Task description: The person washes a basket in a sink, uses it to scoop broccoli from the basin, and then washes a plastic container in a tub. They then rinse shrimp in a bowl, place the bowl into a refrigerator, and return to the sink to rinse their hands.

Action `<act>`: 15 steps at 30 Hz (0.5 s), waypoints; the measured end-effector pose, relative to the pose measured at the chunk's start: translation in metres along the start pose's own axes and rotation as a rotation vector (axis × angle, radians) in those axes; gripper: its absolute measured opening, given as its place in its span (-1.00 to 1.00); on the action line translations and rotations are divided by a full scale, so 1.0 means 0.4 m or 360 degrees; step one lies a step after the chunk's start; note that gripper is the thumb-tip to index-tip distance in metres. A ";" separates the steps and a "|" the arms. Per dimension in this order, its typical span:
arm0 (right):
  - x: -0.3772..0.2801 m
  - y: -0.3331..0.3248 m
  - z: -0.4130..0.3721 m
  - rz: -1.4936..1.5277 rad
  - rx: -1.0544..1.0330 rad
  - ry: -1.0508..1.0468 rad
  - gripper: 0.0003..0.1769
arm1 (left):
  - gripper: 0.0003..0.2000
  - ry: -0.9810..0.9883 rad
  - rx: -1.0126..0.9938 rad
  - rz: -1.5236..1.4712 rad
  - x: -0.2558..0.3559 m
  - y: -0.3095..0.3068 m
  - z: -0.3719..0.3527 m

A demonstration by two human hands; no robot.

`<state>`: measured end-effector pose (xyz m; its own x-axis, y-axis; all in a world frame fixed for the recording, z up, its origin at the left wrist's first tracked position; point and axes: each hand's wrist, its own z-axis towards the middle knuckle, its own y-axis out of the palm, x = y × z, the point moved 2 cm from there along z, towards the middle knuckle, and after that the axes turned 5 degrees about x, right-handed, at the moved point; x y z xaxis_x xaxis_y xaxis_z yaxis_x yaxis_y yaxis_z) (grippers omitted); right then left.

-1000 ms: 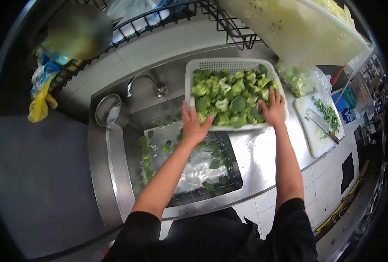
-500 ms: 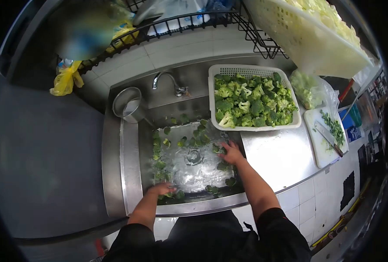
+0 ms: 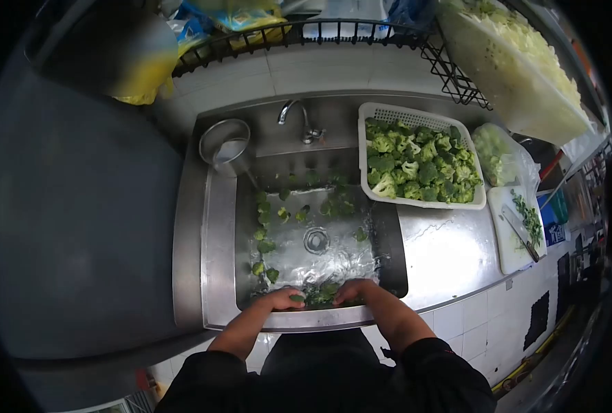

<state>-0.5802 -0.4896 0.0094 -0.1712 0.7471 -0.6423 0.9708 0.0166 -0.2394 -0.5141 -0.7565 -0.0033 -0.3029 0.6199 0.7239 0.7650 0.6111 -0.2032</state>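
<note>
At the sink's (image 3: 313, 319) near wall I seem to be gathering floating broccoli florets (image 3: 321, 292) between my left hand (image 3: 283, 299) and right hand (image 3: 355, 291), both curved inward, though I can't tell whether either grips; scooping calls for closing them underneath. Half a second ago they were wider apart, my right at the sink's right side. At its far right corner sits the filled basket (image 3: 423, 204).

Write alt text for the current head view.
A person's left hand and right hand flank broccoli florets at the near edge of a water-holding steel sink. A white basket of florets sits right rear; a knife lies on a cutting board farther right.
</note>
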 end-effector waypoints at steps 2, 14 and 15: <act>-0.011 0.007 0.014 0.0065 0.0022 -0.0062 -0.46 | -0.53 -0.0088 -0.0009 -0.0171 0.004 0.001 -0.006; -0.277 -0.422 -0.597 0.1117 0.1652 -0.0611 -0.74 | -0.55 0.0666 0.0735 -0.0577 0.836 -0.302 -0.048; -0.295 -0.482 -0.651 0.0996 0.1936 -0.0447 -0.68 | -0.51 0.0784 0.0864 -0.0748 0.929 -0.328 -0.036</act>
<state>-0.7034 -0.4080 0.3208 0.0632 0.2574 -0.9642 0.1693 -0.9549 -0.2438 -0.7187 -0.6135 0.3018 -0.1430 0.0374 0.9890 0.2077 0.9782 -0.0070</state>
